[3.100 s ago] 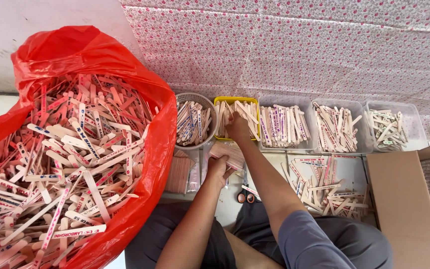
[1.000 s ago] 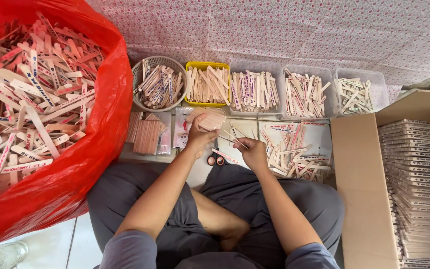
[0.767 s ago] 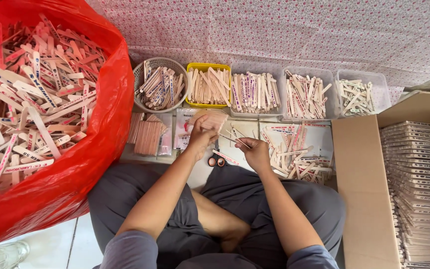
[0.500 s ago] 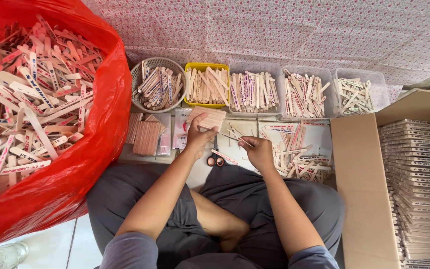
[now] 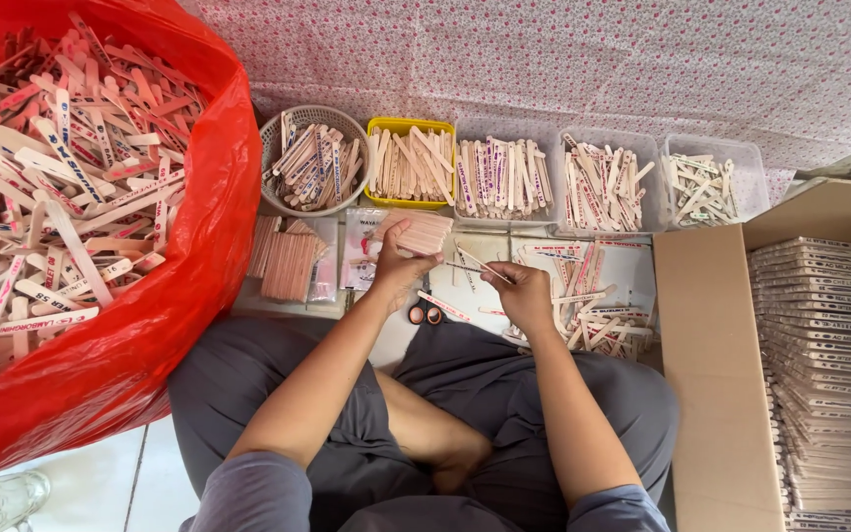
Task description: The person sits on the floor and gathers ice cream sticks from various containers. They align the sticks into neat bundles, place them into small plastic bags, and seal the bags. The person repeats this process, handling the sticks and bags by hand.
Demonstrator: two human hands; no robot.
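My left hand (image 5: 398, 268) is clamped on a fanned bundle of flat wooden sticks (image 5: 425, 232), thumb on top, fingers curled under, held just above the floor in front of the yellow tray (image 5: 409, 163). My right hand (image 5: 519, 294) has thumb and forefinger pinched together on 1 thin stick (image 5: 477, 263), its tip pointing toward the bundle and close to it; can't tell if it touches. Scissors (image 5: 425, 313) lie on the floor between my hands, just below them. A loose heap of sticks (image 5: 593, 305) sits right of my right hand, a stacked pile of sticks (image 5: 288, 261) left of my left. Behind: round basket (image 5: 312, 163), then 3 clear tubs (image 5: 607, 182) of sorted sticks in a row. Red bag (image 5: 179, 296) of unsorted sticks at far left, cardboard box (image 5: 716, 365) of flat packs at right. Risk as I judge it: the bundle is fanned, so a loose grip could spill it into the heap or onto the scissors; the thin stick is pinched near 1 end, so a nudge could twist it loose or mix it into the wrong lot.
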